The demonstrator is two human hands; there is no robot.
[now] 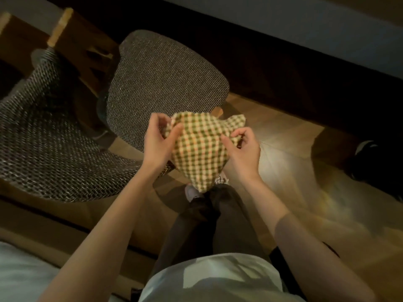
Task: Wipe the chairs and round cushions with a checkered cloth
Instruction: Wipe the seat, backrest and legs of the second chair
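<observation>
A green, cream and orange checkered cloth (200, 147) hangs bunched in the air between both hands, above the floor and my feet. My left hand (159, 140) pinches its upper left edge with thumb and fingers. My right hand (242, 149) pinches its right edge. Just beyond the cloth stands a chair with a grey woven seat (161, 83) on wooden legs. A second grey woven chair (48, 140) curves across the left.
Wooden chair frame parts (63, 29) rise at the upper left. The wooden floor (294, 171) spreads to the right, lit in patches. A dark band and pale wall (283, 20) run along the top. A dark shoe-like shape (368, 155) lies at the right edge.
</observation>
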